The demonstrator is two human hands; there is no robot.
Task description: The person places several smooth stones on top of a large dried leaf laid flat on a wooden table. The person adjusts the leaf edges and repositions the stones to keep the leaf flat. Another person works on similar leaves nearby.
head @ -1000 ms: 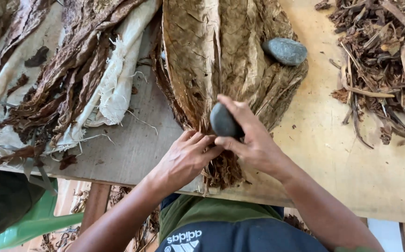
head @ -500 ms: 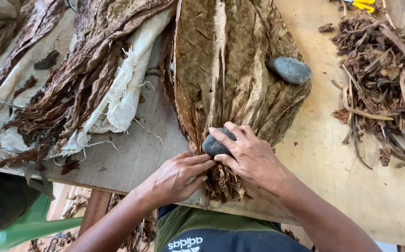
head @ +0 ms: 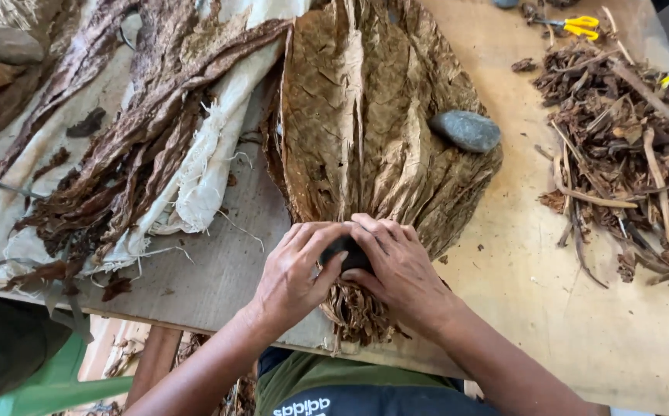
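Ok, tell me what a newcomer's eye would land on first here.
First, the fan of dried leaves spread across the middle of the table, with a grey stone lying on its right side. At its near end both hands, left hand and right hand, close over a dark stone pressed on the bunched stems. A heap of stem scraps lies to the right, darker leaves on cloth to the left.

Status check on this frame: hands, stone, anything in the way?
Both hands, left and right, on dark stone atop leaf stack. Second stone apart, upper right.
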